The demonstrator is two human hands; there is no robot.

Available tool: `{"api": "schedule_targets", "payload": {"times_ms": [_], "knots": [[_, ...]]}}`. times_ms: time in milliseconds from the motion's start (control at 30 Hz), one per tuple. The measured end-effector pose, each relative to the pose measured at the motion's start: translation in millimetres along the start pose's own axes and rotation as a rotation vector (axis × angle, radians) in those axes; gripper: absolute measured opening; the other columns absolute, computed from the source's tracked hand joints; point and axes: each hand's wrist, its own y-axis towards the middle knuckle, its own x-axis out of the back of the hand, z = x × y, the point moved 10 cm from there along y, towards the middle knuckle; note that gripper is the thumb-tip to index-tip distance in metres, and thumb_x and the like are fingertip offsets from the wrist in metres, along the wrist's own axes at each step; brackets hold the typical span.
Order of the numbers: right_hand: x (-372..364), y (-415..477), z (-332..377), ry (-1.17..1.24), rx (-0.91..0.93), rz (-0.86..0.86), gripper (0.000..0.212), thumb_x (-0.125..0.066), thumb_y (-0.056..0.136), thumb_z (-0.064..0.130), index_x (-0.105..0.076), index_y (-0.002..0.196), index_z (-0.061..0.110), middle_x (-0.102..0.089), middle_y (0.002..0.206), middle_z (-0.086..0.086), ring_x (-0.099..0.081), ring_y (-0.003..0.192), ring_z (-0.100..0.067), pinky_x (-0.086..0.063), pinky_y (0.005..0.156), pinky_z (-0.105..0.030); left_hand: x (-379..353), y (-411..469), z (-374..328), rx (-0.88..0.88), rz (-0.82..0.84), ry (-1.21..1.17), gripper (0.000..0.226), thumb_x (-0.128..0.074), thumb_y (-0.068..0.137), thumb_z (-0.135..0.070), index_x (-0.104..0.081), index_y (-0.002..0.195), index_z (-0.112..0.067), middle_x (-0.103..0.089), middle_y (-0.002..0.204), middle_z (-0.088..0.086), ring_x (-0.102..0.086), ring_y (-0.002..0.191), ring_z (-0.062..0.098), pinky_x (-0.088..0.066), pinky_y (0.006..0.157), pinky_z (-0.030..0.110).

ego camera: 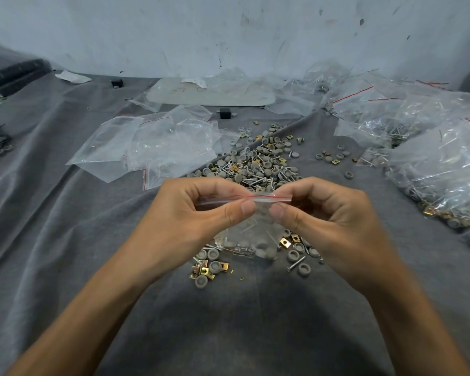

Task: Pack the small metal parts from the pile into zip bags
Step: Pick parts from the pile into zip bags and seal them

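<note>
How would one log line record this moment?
zip bag: parts inside; left hand: pinches its top; right hand: pinches its top; pile: behind bag

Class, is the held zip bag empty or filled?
Partly filled: grey caps sit inside the zip bag, near its bottom.

The pile (pixel 258 161) lies mid-cloth (pixel 65 240); empty bags (pixel 158 142) to its left, filled bags (pixel 432 147) along the right edge.

The pile (pixel 258 161) mixes matt grey plastic-looking caps (pixel 255 167), shiny steel screws (pixel 251 181) and glossy brass-coloured metal clips (pixel 232 167). Under the pile lies soft, matt grey cloth (pixel 65 240). Left of the pile, bags (pixel 158 142) are clear, glossy, crinkled plastic.
</note>
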Motion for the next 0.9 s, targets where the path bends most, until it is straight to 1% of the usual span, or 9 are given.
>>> {"api": "schedule_targets", "payload": {"times_ms": [167,233,300,333,400,467,633,767,900], "knots": [[1,-1,0,0.019,-0.012,-0.020,0.017,-0.078,0.081,0.028,-0.077,0.097,0.023,-0.077,0.088,-0.004,-0.066,0.074,-0.015,-0.053,0.066,-0.027,2,0,-3,-0.022,-0.040,-0.011,0.016,-0.078,0.076,-0.028,-0.082,0.089,-0.020,-0.079,0.086,0.002,-0.069,0.076,0.007,-0.053,0.068,0.018],[1,-1,0,0.017,-0.012,-0.032,0.018,-0.078,0.080,0.028,-0.078,0.096,0.019,-0.077,0.087,-0.004,-0.068,0.073,-0.023,-0.055,0.065,-0.031,1,-1,-5,-0.035,-0.046,-0.020,0.016,-0.078,0.075,-0.025,-0.081,0.089,-0.019,-0.079,0.087,0.001,-0.073,0.079,0.008,-0.055,0.071,0.016],[-1,-1,1,0.006,-0.010,-0.035,0.019,-0.078,0.080,0.030,-0.078,0.095,0.019,-0.077,0.087,-0.006,-0.070,0.076,-0.031,-0.057,0.066,-0.038,-2,-2,-6,-0.039,-0.039,-0.034,0.018,-0.078,0.075,-0.022,-0.080,0.091,-0.015,-0.079,0.089,0.001,-0.076,0.086,0.014,-0.059,0.077,0.020],[-3,-1,1,0.001,-0.005,-0.032,0.018,-0.078,0.081,0.030,-0.078,0.095,0.019,-0.077,0.087,-0.006,-0.069,0.075,-0.031,-0.057,0.066,-0.039,-4,-2,-7,-0.040,-0.038,-0.039,0.018,-0.078,0.074,-0.021,-0.080,0.091,-0.013,-0.079,0.090,0.002,-0.076,0.088,0.018,-0.060,0.079,0.024],[-6,-1,3,-0.010,0.012,-0.023,0.015,-0.077,0.083,0.029,-0.078,0.094,0.020,-0.076,0.085,-0.005,-0.069,0.074,-0.028,-0.056,0.064,-0.032,-5,-3,-8,-0.044,-0.047,-0.038,0.018,-0.078,0.073,-0.023,-0.080,0.089,-0.015,-0.079,0.090,0.004,-0.076,0.088,0.021,-0.061,0.080,0.028],[-7,-1,4,-0.010,0.021,-0.018,0.014,-0.076,0.084,0.029,-0.078,0.095,0.021,-0.076,0.085,-0.004,-0.070,0.074,-0.026,-0.056,0.064,-0.029,-4,-3,-10,-0.054,-0.057,-0.024,0.018,-0.078,0.073,-0.025,-0.080,0.088,-0.016,-0.079,0.088,0.003,-0.076,0.085,0.020,-0.060,0.077,0.024],[-3,-2,2,-0.039,0.028,-0.033,0.013,-0.077,0.086,0.028,-0.078,0.098,0.023,-0.077,0.088,-0.006,-0.069,0.078,-0.038,-0.057,0.068,-0.053,-8,-3,-12,-0.053,-0.017,-0.002,0.016,-0.075,0.077,-0.022,-0.079,0.091,-0.016,-0.079,0.088,-0.005,-0.075,0.084,0.008,-0.056,0.073,0.015],[0,-1,0,-0.043,0.034,-0.061,0.012,-0.077,0.086,0.028,-0.078,0.098,0.026,-0.078,0.088,-0.003,-0.069,0.076,-0.040,-0.055,0.066,-0.057,-7,-2,-10,-0.041,-0.019,-0.003,0.019,-0.077,0.074,-0.024,-0.078,0.092,-0.018,-0.079,0.090,-0.005,-0.076,0.087,0.010,-0.057,0.076,0.017],[0,-1,-2,-0.027,0.036,-0.074,0.011,-0.078,0.086,0.027,-0.078,0.097,0.024,-0.078,0.089,-0.005,-0.070,0.076,-0.041,-0.056,0.066,-0.059,-3,-2,-10,-0.038,-0.047,0.015,0.017,-0.078,0.072,-0.025,-0.078,0.087,-0.018,-0.079,0.085,-0.002,-0.073,0.078,0.005,-0.054,0.068,0.014]]}}
